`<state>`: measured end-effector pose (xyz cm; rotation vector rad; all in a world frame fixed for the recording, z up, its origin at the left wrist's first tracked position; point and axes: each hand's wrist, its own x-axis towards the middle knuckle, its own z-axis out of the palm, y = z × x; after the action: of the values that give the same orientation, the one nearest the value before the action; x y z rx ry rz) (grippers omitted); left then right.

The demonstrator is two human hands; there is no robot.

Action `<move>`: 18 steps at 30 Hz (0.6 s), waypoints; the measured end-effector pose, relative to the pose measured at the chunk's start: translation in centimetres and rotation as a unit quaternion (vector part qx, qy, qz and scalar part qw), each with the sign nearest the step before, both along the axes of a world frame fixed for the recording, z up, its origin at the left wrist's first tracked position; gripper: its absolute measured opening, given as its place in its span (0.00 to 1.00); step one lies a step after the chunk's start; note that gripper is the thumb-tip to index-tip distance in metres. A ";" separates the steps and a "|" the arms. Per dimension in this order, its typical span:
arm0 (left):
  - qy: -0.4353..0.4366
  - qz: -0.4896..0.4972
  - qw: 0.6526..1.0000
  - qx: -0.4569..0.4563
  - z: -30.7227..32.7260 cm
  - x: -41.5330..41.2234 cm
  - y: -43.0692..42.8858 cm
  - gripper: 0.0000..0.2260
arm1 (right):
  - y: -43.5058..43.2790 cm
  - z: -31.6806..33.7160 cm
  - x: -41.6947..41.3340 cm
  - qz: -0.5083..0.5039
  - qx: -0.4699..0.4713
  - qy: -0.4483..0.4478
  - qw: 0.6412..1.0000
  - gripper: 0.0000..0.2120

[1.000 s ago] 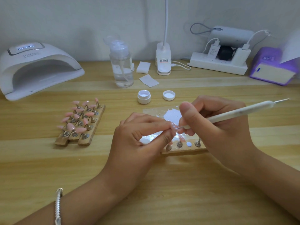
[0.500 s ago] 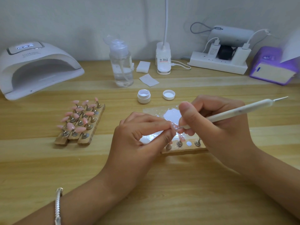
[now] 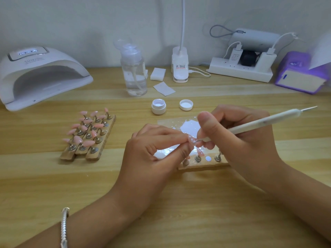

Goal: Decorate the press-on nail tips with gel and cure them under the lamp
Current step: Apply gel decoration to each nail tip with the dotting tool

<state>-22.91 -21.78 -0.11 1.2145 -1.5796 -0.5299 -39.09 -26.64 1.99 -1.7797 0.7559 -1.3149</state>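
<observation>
Jar (image 3: 158,110) open, white gel (image 3: 158,104) inside, lid (image 3: 186,105) beside

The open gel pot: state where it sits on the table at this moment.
In the head view, the gel pot stands mid-table, just left of its loose lid, in front of the clear pump bottle.

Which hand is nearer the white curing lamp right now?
Left. The left hand pinches a nail tip mid-table, to the right of the curing lamp; the right hand, gripping the dotting tool, lies farther right.
</observation>
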 end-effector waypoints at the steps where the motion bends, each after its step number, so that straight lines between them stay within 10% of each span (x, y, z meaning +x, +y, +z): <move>1: 0.001 0.000 1.000 0.000 0.0 0.0 0.0 0.05 | 0.0 0.1 0.0 0.000 0.003 -0.007 1.000 0.15; 13: 0.001 0.005 1.000 -0.005 0.0 -0.1 0.1 0.03 | -1.1 2.7 -0.9 -0.042 -0.038 -0.073 0.996 0.16; 18: 0.003 0.004 1.000 -0.009 -0.1 -0.1 0.1 0.03 | -4.1 4.3 -3.3 -0.110 -0.043 0.107 0.987 0.15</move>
<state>-22.98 -21.70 -0.17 1.2041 -1.5712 -0.5120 -42.40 -30.69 6.30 -1.9728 1.0539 -1.3282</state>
